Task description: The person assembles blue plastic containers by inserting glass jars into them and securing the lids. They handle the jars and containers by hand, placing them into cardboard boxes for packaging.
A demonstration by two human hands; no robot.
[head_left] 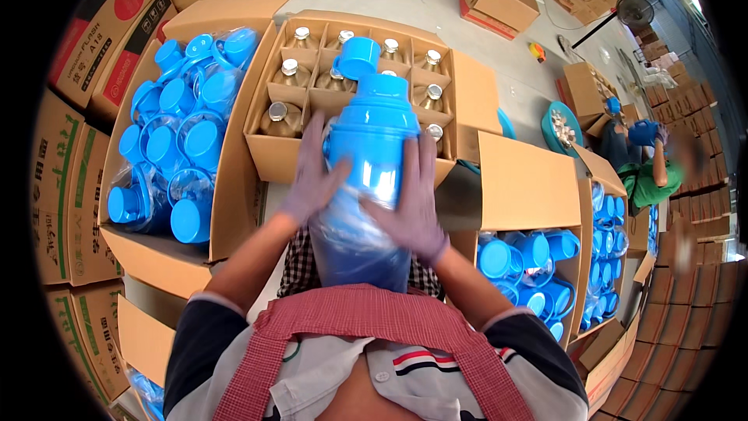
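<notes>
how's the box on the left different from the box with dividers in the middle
The left box holds loose blue plastic shells in clear bags, piled with no dividers. The middle box has cardboard cells, each with an upright amber glass liner with a silver top. Both are open brown cardboard cartons.

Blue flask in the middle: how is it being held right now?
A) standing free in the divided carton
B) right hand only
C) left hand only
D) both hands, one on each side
D: the left hand and right hand press on opposite sides of the blue flask, above the divided carton.
</notes>
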